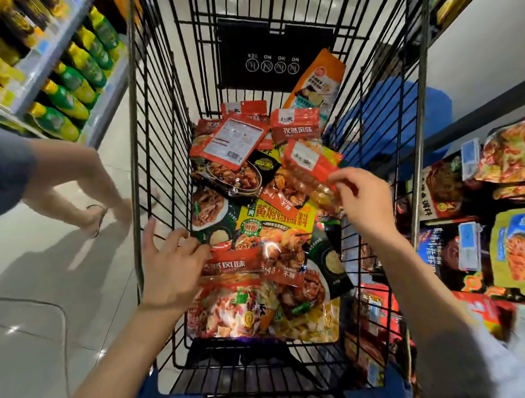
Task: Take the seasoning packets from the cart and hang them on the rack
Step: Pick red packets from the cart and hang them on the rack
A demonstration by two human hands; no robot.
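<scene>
Left hand (170,270): fingers spread, relaxed, tips resting on glossy red-and-orange foil packet (231,263) at near end of pile; nothing gripped. Right hand (360,199): thumb and fingers pinching corner of red plastic packet with white label (309,163), lifted just above heap. Remaining seasoning packets lie loose between and beyond both hands in black wire cart (161,143). Rack of hanging packets (514,216) right of right hand. Risk, judged: corner pinch is thin, slick film may slip; packet could snag cart wires during lift-out.
</scene>
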